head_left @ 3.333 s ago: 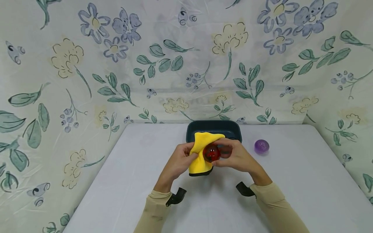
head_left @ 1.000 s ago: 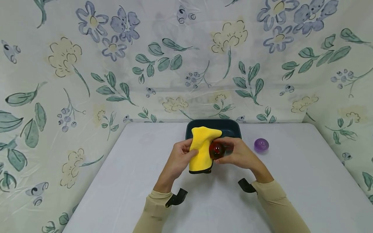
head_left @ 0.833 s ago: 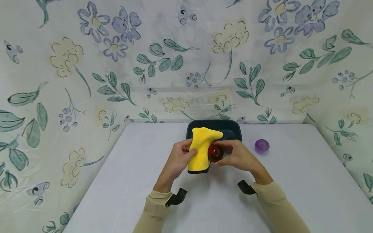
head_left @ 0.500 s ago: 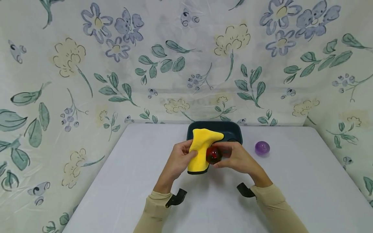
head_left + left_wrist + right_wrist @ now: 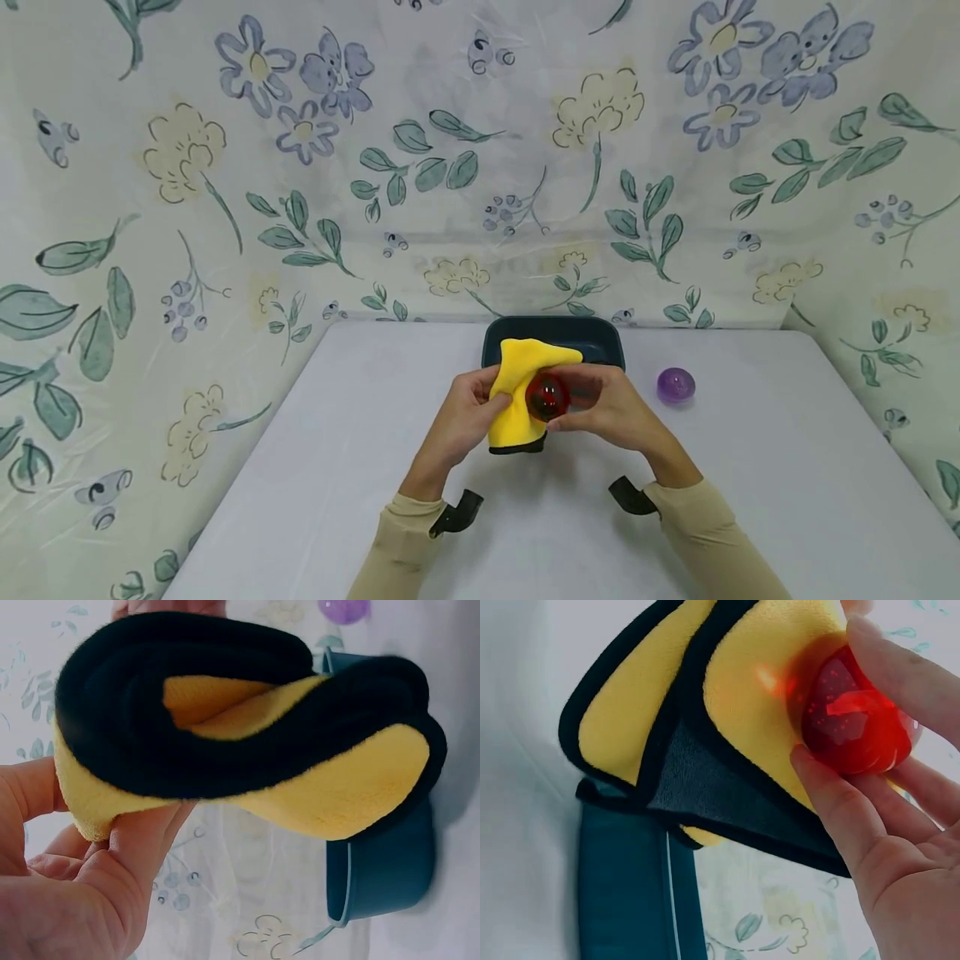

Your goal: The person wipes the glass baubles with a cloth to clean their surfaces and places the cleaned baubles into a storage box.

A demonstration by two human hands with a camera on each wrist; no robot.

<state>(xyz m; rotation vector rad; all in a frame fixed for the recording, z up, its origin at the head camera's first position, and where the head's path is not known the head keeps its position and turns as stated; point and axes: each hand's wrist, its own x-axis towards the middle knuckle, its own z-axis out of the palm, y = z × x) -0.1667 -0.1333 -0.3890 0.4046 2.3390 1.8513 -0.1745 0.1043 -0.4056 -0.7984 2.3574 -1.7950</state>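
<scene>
My left hand point(image 5: 468, 417) pinches a folded yellow cloth point(image 5: 514, 425) with dark edging between thumb and fingers. From the left wrist view the cloth's dark border point(image 5: 225, 761) curls in loops toward the camera. My right hand point(image 5: 611, 408) grips a clear red ball point(image 5: 547, 397) by its sides, thumb below and fingers above. In the right wrist view the red ball point(image 5: 855, 712) sits right against the yellow cloth point(image 5: 765, 682), casting a red glow on it. Both things are held up in front of a dark teal bin, and the cloth covers part of that bin.
The dark teal bin point(image 5: 615, 333) stands at the table's back edge, in the middle. A purple ball point(image 5: 676, 386) lies on the white table point(image 5: 750, 467) to the right of it. Floral sheeting point(image 5: 480, 192) hangs behind and along both sides.
Both hands keep their holds. Over the last second the red ball has moved slightly left, overlapping the cloth more, and the cloth has creased around it. The purple ball has stayed put.
</scene>
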